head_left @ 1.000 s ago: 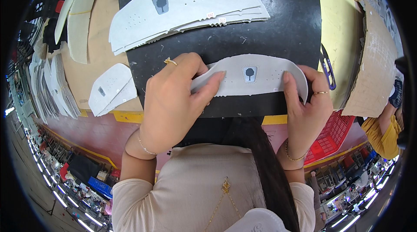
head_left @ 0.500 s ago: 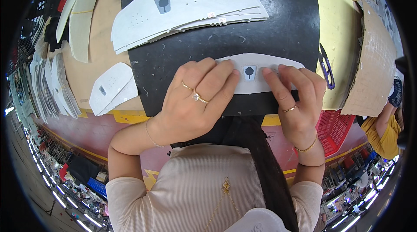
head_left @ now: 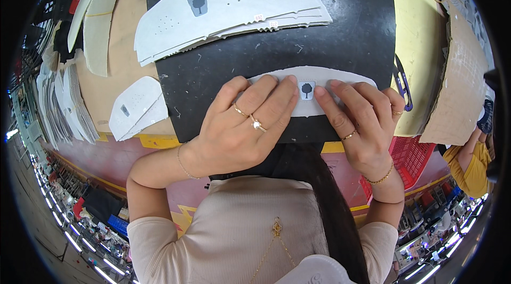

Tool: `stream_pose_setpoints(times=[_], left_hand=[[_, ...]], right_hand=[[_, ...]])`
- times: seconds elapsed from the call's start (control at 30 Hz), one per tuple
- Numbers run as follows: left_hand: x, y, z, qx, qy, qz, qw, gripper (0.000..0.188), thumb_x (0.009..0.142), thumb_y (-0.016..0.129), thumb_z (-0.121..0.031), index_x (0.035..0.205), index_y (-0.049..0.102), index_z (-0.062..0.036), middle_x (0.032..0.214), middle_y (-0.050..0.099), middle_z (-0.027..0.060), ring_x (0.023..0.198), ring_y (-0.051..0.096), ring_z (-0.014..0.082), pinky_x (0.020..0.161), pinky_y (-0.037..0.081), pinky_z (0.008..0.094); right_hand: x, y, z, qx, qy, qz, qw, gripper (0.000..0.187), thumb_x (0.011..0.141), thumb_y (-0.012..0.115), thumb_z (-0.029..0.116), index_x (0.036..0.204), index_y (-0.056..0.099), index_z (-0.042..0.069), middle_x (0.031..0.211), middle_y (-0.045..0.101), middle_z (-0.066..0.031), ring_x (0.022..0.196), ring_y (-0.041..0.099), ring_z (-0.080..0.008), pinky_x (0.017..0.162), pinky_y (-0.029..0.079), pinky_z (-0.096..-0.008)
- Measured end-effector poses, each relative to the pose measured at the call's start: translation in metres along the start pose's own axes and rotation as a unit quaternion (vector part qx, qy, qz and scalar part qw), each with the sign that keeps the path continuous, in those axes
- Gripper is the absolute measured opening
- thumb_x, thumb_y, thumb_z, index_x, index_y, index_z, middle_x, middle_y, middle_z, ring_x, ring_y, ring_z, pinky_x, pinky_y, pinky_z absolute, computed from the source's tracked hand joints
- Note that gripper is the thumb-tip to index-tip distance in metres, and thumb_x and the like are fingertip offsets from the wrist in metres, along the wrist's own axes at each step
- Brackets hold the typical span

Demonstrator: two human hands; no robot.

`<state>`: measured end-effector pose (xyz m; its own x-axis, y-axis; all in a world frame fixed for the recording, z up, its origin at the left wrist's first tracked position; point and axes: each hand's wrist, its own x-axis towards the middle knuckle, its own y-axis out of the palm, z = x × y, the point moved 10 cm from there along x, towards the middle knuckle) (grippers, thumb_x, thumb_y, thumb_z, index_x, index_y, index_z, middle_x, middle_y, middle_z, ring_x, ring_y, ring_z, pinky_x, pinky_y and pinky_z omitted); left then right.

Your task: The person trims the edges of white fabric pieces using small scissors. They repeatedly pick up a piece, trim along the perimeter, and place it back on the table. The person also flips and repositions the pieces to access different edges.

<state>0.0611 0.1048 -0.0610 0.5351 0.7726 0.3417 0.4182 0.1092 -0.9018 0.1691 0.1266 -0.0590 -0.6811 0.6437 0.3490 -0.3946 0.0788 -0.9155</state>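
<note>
A long white cut piece point(head_left: 314, 104) with a small grey square label printed with a dark tree figure is laid flat on the black mat point(head_left: 351, 34), near the mat's front edge. It is pressed down by both hands. The left hand point(head_left: 242, 124) is laid palm-down over the piece's left part, fingers extended and held close together, their tips reaching to just beside the label; two rings are seen on it and a thin bracelet at the wrist. The right hand point(head_left: 362, 121) is laid over the right part in the same way — fingers stretched out flat and slightly fanned, the forefinger tip just beside the label on its other side. Nothing is pinched or gripped by either hand; the piece is simply held flat between palms and mat. Farther back on the mat a stack of like white pieces point(head_left: 229, 10) is spread, its top piece bearing the same kind of label. To the left, on the brown board point(head_left: 109, 92), a smaller pile of white pieces point(head_left: 136, 108) is seen. A red basket point(head_left: 407, 159) is seen below the table edge at the right, and another person's yellow sleeve point(head_left: 471, 169) at the far right.
</note>
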Motion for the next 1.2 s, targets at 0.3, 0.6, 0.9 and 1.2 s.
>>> stream_pose_setpoints(times=[0.3,0.6,0.9,1.2], left_hand=[[-0.003,0.009,-0.015,0.077,-0.027,0.04,0.996,0.03,0.079,0.064,-0.009,0.106,0.068,0.0013,0.124,0.062,0.0135,0.109,0.06,0.0274,0.081,0.049,0.0365],[-0.01,0.016,-0.023,0.076,-0.083,0.058,0.992,0.03,0.084,0.061,-0.008,0.114,0.064,-0.004,0.14,0.053,0.0148,0.119,0.054,0.0327,0.086,0.051,0.0387],[-0.019,0.025,-0.018,0.062,-0.105,0.08,0.989,0.048,0.079,0.068,-0.025,0.124,0.061,-0.0087,0.151,0.043,0.0125,0.132,0.043,0.0343,0.1,0.042,0.0447],[-0.027,0.022,-0.013,-0.037,-0.127,0.114,0.985,0.051,0.077,0.073,-0.027,0.126,0.061,-0.0216,0.154,0.04,0.0117,0.14,0.036,0.0353,0.107,0.038,0.0465]], right_hand=[[0.003,0.002,0.006,-0.007,0.004,0.043,0.999,0.041,0.068,0.066,0.015,0.108,0.074,0.006,0.107,0.065,-0.002,0.094,0.061,-0.0179,0.083,0.038,-0.0346],[-0.004,0.012,0.008,0.048,0.101,0.029,0.993,0.05,0.074,0.062,0.011,0.123,0.065,0.0,0.114,0.058,-0.0085,0.105,0.056,-0.0229,0.086,0.043,-0.0367],[-0.006,0.017,0.018,-0.02,0.099,0.065,0.993,0.05,0.079,0.061,0.01,0.129,0.062,0.003,0.118,0.057,-0.0096,0.11,0.055,-0.0261,0.092,0.044,-0.0409],[-0.023,0.012,0.019,0.05,0.102,0.103,0.988,0.048,0.082,0.059,0.006,0.13,0.062,0.007,0.138,0.053,-0.0162,0.128,0.052,-0.0339,0.105,0.042,-0.0477]])
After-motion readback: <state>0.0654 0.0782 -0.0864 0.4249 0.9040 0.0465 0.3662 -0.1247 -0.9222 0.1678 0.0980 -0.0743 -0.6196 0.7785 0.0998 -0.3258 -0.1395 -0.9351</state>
